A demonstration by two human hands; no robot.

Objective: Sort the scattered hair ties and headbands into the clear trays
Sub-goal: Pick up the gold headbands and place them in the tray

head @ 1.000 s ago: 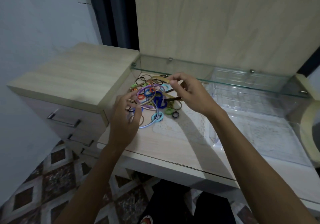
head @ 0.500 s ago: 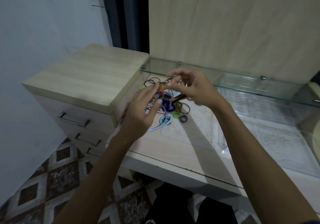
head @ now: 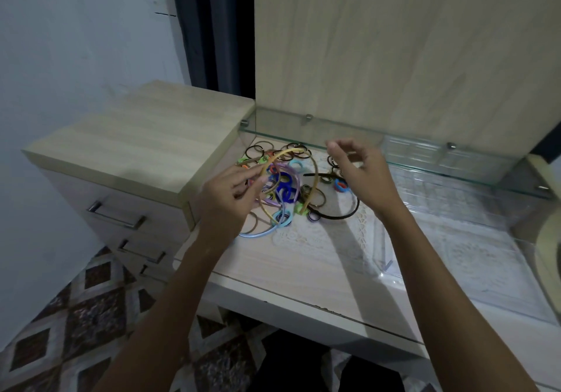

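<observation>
A tangle of coloured hair ties (head: 283, 186) and thin headbands lies at the back left of the table. My left hand (head: 227, 197) pinches one end of a tan headband (head: 315, 176), which arches up over the pile. My right hand (head: 362, 176) hovers just right of the pile with fingers loosely spread and holds nothing. A black headband (head: 340, 215) and a light blue headband (head: 258, 234) lie at the pile's front edge. A clear tray (head: 387, 265) sits to the right on the table, and a second clear tray (head: 425, 153) stands behind it under the glass shelf.
A wooden drawer cabinet (head: 136, 136) stands higher than the table on the left. A glass shelf (head: 349, 132) juts out low over the back of the table. A lace doily (head: 315, 235) lies under the glass top. A beige rounded object (head: 546, 240) sits at the right edge.
My right hand has let go of the tan headband and drawn away to the right with its fingers spread. My left hand now holds that headband by its end.
</observation>
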